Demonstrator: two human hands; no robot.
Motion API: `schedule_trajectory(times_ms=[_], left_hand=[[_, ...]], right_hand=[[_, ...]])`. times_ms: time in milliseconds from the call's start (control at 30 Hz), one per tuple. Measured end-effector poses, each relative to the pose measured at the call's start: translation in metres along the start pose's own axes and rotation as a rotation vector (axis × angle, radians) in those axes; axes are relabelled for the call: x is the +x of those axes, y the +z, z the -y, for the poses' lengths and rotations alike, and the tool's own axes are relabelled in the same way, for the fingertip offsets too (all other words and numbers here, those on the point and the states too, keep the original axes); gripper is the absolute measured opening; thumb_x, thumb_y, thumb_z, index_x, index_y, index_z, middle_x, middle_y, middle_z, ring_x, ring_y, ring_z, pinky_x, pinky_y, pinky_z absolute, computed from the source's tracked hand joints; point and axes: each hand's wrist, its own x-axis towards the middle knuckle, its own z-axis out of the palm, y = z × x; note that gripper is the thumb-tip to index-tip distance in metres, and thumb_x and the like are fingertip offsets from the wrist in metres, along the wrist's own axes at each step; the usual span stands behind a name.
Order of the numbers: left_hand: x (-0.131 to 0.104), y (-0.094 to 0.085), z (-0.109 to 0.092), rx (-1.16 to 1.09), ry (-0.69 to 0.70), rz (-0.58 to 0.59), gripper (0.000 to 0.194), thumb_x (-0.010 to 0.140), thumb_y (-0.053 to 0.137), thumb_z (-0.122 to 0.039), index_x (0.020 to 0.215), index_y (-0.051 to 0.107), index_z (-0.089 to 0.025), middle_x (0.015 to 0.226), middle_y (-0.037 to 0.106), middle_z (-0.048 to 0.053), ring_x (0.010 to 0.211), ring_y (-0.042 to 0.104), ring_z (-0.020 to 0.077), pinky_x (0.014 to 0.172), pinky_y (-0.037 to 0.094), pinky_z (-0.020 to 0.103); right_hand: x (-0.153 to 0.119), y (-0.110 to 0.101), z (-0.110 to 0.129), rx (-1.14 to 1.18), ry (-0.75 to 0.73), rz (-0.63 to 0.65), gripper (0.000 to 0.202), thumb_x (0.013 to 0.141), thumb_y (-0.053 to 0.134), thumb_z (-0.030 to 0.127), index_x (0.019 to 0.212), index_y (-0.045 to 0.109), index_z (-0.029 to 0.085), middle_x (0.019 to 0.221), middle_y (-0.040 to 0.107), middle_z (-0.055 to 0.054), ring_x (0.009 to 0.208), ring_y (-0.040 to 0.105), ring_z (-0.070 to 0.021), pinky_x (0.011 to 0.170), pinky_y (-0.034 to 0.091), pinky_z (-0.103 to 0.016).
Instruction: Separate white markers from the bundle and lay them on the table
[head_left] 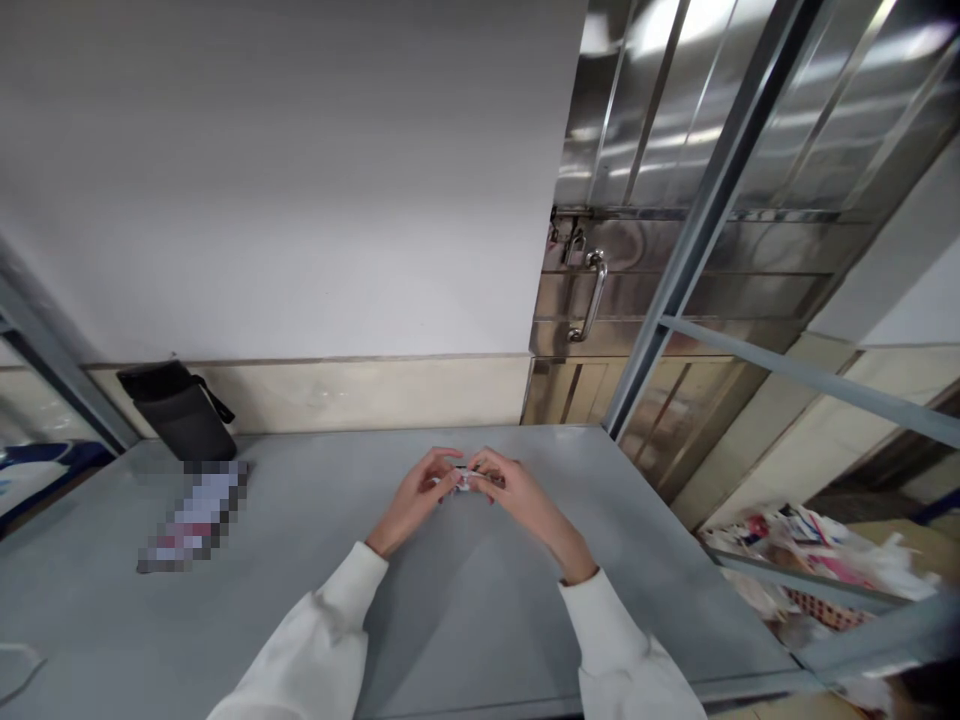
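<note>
Over the far middle part of the grey tabletop (465,620), my two hands meet at a small whitish piece (466,481) with darker and reddish bits at its edges. It is too small and too covered by fingers to name. My left hand (426,492) pinches its left side between thumb and fingers. On the right side, my right hand (511,487) grips it in the same way, fingers bent. Both wrists come out of white sleeves.
A dark bottle (180,410) with a strap stands at the back left. In front of it lies a pixelated flat item (196,520). Grey metal posts (697,220) frame the table. Plastic bags (832,560) are heaped low on the right, near a steel door (637,240).
</note>
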Motion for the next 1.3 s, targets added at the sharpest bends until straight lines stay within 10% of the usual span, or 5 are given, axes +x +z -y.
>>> schedule_trajectory(times_ms=[200,467,967,1300], left_hand=[[0.000,-0.003,0.000,0.059,0.023,0.029,0.028,0.088,0.066,-0.045,0.091,0.067,-0.017,0.081,0.069,0.004,0.076,0.062,0.0166,0.064,0.042,0.024],[-0.002,-0.018,0.008,0.026,-0.019,-0.117,0.030,0.086,0.065,-0.047,0.086,0.062,-0.017,0.073,0.069,0.002,0.069,0.061,0.0163,0.059,0.042,0.023],[-0.069,-0.039,-0.005,0.545,-0.088,0.119,0.023,0.090,0.060,-0.040,0.102,0.072,-0.024,0.100,0.072,0.003,0.088,0.063,0.0193,0.078,0.046,0.028],[-0.074,-0.038,0.000,0.704,0.085,0.208,0.005,0.087,0.067,-0.024,0.091,0.068,-0.024,0.093,0.068,0.000,0.097,0.058,0.0205,0.091,0.044,0.032]], right_hand=[[-0.010,0.002,0.017,-0.016,-0.012,0.059,0.017,0.089,0.065,0.040,0.099,0.070,0.027,0.078,0.070,0.000,0.064,0.058,-0.0153,0.058,0.041,-0.023],[-0.031,-0.024,-0.001,-0.138,0.042,-0.194,0.024,0.097,0.052,0.041,0.093,0.070,0.025,0.067,0.065,0.002,0.059,0.054,-0.0159,0.062,0.039,-0.026],[-0.064,-0.012,-0.011,-0.267,0.081,0.035,0.012,0.089,0.062,0.029,0.094,0.071,0.023,0.092,0.069,-0.003,0.085,0.063,-0.0193,0.079,0.047,-0.030],[-0.077,-0.002,-0.014,-0.397,0.071,0.096,0.006,0.090,0.060,0.023,0.092,0.066,0.024,0.100,0.061,-0.002,0.096,0.058,-0.0193,0.088,0.046,-0.031]])
